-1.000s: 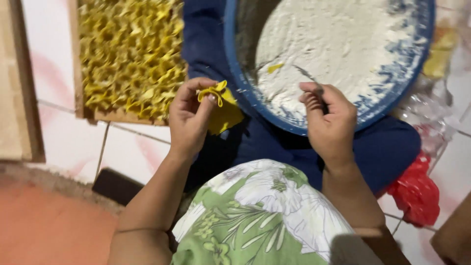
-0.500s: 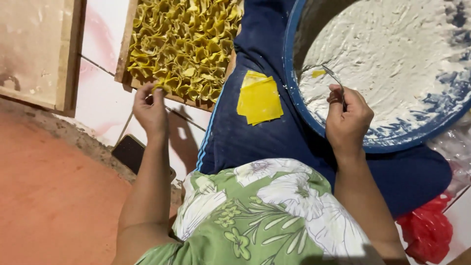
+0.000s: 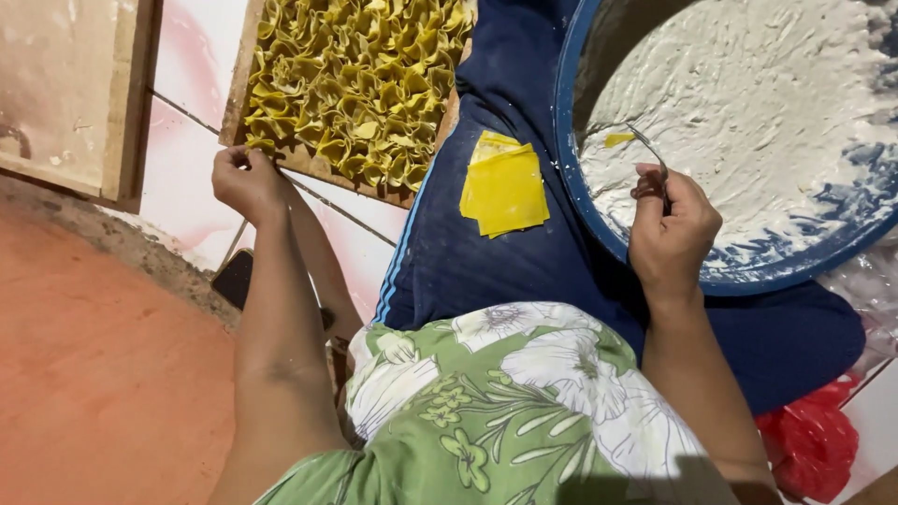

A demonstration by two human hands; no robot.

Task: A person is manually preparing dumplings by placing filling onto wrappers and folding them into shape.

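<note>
Folded yellow dumplings [image 3: 351, 84] fill the wooden tray [image 3: 245, 70] just beyond the left hand [image 3: 245, 180], whose curled fingers rest at the tray's near corner; whether they pinch a dumpling I cannot tell. Between both hands, a stack of yellow wrappers [image 3: 505, 185] lies on the blue-clad thigh. The right hand [image 3: 672, 229] is closed around a metal spoon [image 3: 648, 147], its tip in the white filling of the blue basin [image 3: 571, 178]

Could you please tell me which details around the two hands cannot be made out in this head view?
- Left hand: its fingertips curl at the wooden tray edge, hiding whether they pinch anything.
- Metal utensil: its handle is buried in the right hand.
- Blue basin of white filling: cut off by the top and right edges.
- Stack of yellow wrappers: count unreadable.
</note>
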